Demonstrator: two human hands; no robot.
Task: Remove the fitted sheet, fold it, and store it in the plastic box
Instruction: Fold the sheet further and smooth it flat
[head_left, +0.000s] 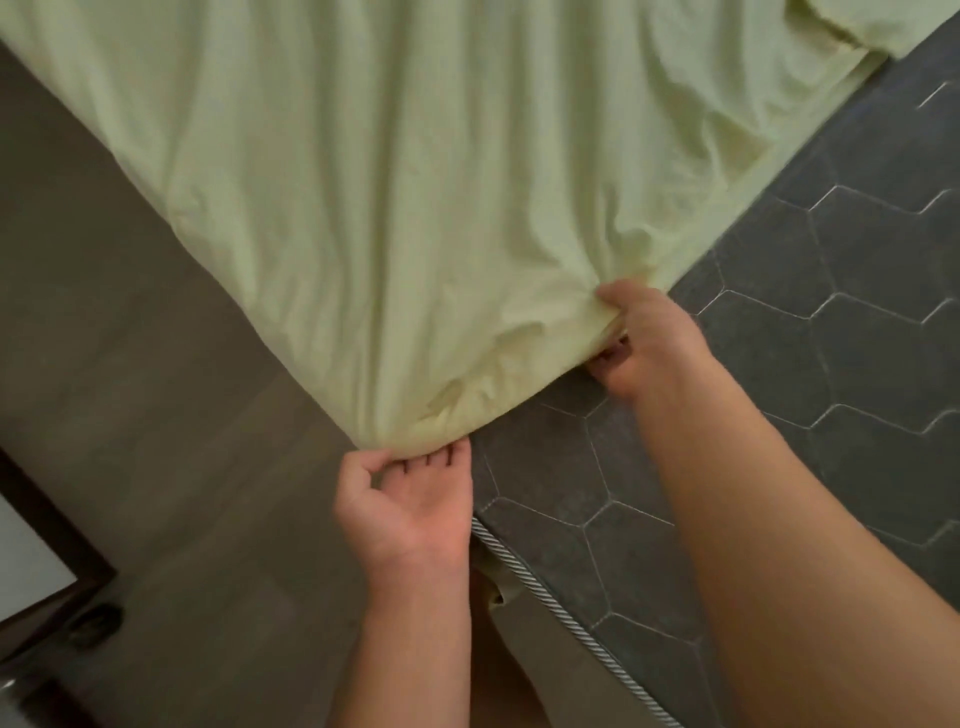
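Note:
A pale green fitted sheet covers most of the mattress and is pulled back from the near corner. The bare mattress top is dark grey with a hexagon quilt pattern. My left hand, palm up, has its fingertips curled under the sheet's bunched corner and grips the hem. My right hand grips the sheet's edge further right, thumb on top and fingers tucked beneath the fabric. The plastic box is not in view.
A striped piping cord runs along the mattress edge near my left wrist. Brown wooden floor lies to the left of the bed. A dark-framed object stands at the lower left.

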